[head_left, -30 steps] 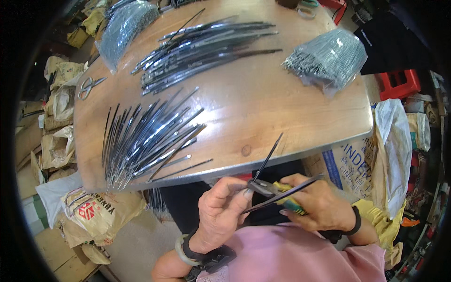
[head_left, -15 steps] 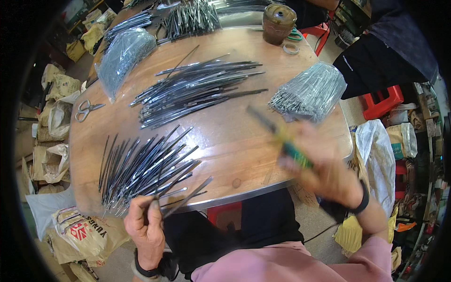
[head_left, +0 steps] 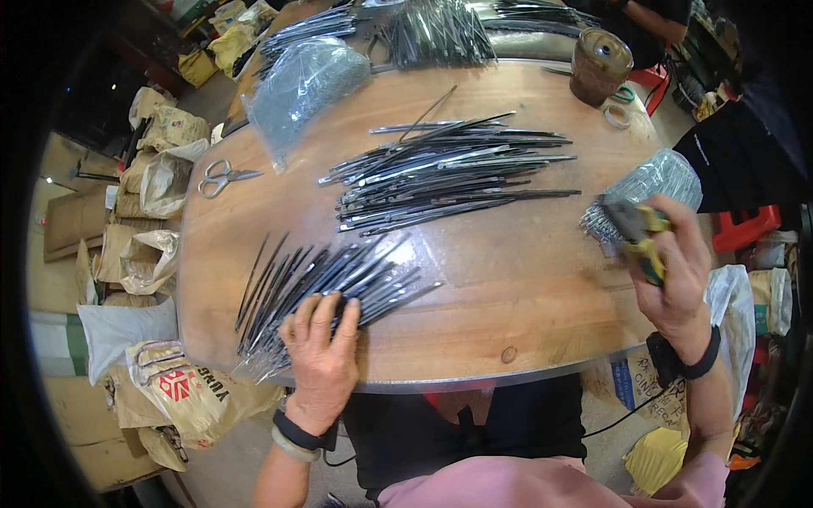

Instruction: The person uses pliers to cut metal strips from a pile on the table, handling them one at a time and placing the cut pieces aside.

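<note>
My left hand [head_left: 323,343] lies over a fanned pile of thin dark metal strips [head_left: 292,292] at the table's near left. Its fingers are apart and bent down among the strips; the thumb is hidden. My right hand [head_left: 677,271] grips pliers [head_left: 652,245] with yellow and green handles. The dark jaws of the pliers, slightly blurred, point up and left over a clear bag of thin silvery rods [head_left: 660,182] at the right edge. A second pile of dark strips [head_left: 449,173] spreads across the middle of the table, apart from both hands.
Scissors [head_left: 227,178] lie at the left, near a filled clear plastic bag [head_left: 309,89]. At the back are an upright bunch of strips [head_left: 440,34], a brown pot [head_left: 601,66] and a tape ring [head_left: 617,117]. A person in dark clothes [head_left: 745,152] is at the right.
My left hand has come off the near edge and onto the near pile; the strip pinched in it no longer shows. My right hand has carried the pliers right. The view has shifted left.
</note>
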Available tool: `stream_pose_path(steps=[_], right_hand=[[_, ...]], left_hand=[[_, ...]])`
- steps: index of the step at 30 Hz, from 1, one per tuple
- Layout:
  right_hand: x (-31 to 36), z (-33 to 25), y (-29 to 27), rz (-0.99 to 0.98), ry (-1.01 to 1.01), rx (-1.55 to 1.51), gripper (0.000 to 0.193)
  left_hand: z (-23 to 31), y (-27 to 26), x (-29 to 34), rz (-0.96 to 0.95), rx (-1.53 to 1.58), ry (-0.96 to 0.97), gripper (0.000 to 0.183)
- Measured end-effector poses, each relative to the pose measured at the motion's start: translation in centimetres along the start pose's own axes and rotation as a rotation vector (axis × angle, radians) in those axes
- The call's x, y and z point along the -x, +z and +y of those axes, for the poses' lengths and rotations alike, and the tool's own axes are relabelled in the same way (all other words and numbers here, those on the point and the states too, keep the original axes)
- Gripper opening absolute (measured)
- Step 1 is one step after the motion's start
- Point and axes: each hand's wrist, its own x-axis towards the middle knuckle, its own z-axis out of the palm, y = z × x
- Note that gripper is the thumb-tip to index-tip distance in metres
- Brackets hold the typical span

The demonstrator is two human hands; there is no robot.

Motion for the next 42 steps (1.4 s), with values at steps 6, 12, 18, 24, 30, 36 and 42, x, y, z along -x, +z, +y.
stream_pose_path(steps=[6, 12, 18, 24, 30, 36, 42], right_hand=[[1.5, 0.2, -1.1, 0.142, 0.079, 0.099, 0.024], [1.2, 1.5, -1.7, 0.19, 0.079, 0.099, 0.024], [4.0, -1.5, -5.8, 0.378, 0.276, 0.019, 0.018], [9.8, -2.7, -5.6, 0.518, 0.741, -0.691, 0.011], [13.1, -2.3, -4.6, 0.283, 1.019, -0.492, 0.012], [14.9, -4.1, -5.8, 0.69, 1.25, -1.659, 0.019], [12.7, -9.4, -0.9, 0.69, 1.252, -2.195, 0.023]], left_hand=[[0.7, -3.4, -5.2, 0.052, 0.46, -0.196, 0.034], [2.1, 0.7, -12.1, 0.179, 0.565, -0.104, 0.013], [5.0, 3.8, -16.2, 0.133, 0.205, 0.16, 0.014], [5.5, 3.3, -15.8, 0.088, 0.268, 0.127, 0.01], [4.9, -0.6, -12.9, 0.032, 0.589, -0.105, 0.006], [7.8, -5.9, -3.8, -0.097, 1.824, -0.953, 0.025], [14.2, -4.9, -1.1, -0.41, 2.517, -0.964, 0.026]])
